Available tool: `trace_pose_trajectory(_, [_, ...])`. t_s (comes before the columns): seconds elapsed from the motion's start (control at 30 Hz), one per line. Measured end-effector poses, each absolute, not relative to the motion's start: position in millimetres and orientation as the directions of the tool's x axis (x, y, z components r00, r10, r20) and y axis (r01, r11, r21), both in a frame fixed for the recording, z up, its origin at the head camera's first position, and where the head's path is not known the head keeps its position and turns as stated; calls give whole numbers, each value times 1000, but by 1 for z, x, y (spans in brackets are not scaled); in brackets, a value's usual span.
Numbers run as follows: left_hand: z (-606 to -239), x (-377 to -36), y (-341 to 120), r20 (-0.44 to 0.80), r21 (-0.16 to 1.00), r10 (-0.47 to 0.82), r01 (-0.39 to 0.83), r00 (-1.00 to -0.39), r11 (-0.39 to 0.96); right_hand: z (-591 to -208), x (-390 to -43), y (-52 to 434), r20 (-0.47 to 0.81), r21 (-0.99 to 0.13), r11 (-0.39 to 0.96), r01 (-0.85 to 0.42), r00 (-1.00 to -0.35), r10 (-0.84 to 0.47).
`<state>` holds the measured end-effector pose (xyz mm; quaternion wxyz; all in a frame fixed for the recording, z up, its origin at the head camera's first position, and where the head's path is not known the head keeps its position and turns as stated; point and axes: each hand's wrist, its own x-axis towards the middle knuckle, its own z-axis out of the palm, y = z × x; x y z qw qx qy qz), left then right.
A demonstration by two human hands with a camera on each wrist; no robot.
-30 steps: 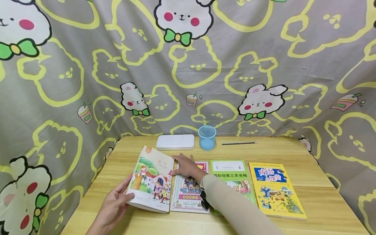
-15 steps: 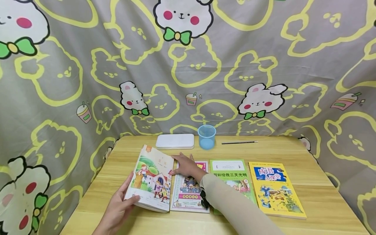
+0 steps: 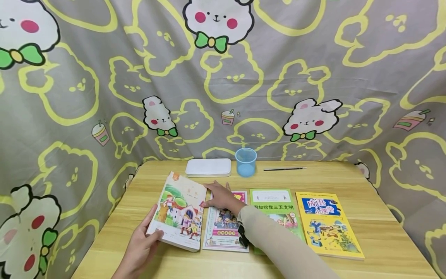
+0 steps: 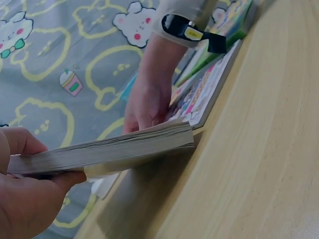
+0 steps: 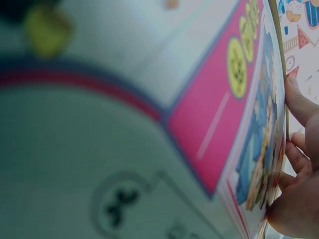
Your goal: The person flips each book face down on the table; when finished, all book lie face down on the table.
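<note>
A thick, illustrated storybook (image 3: 179, 211) with a white lower border is held at a tilt at the left of the row. My left hand (image 3: 141, 240) pinches its left edge, thumb over the cover. In the left wrist view the page block (image 4: 124, 149) hangs above the table, gripped between fingers and thumb. My right hand (image 3: 223, 197) holds the book's upper right edge, part of its fingers hidden behind it. Under that hand lies a pink-and-white comic-style book (image 3: 224, 232), which fills much of the right wrist view.
To the right lie a green book (image 3: 275, 199), partly covered by the right sleeve (image 3: 275, 236), and a yellow book (image 3: 329, 226). Along the back are a white case (image 3: 208, 166), a blue mesh cup (image 3: 246, 162) and a pencil (image 3: 285, 169). A patterned curtain (image 3: 223, 85) encloses the table.
My left thumb has shifted slightly to the right on the storybook's cover. The book and my right hand stay nearly in place.
</note>
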<state>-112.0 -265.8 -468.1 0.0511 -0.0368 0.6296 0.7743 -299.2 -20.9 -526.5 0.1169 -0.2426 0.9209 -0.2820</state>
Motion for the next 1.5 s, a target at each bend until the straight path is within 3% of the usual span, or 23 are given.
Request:
trace_pose_trajectory(0.63, [-461,-111,-260,-89,977,25,-92,-996,-193,-509,-293,-34,-63,-572,719,-395,-853,-518])
trace_pose_trajectory(1.27, [-453,-107,-252,3,993,68,-5,-998,-121,-471,-294,-57,11,-792,480,-378,-794,-607])
trace_pose_trajectory(1.5, [-450,-107,-250,36,997,85,30,-996,-76,-459,-294,-62,21,-853,410,-325,-804,-594])
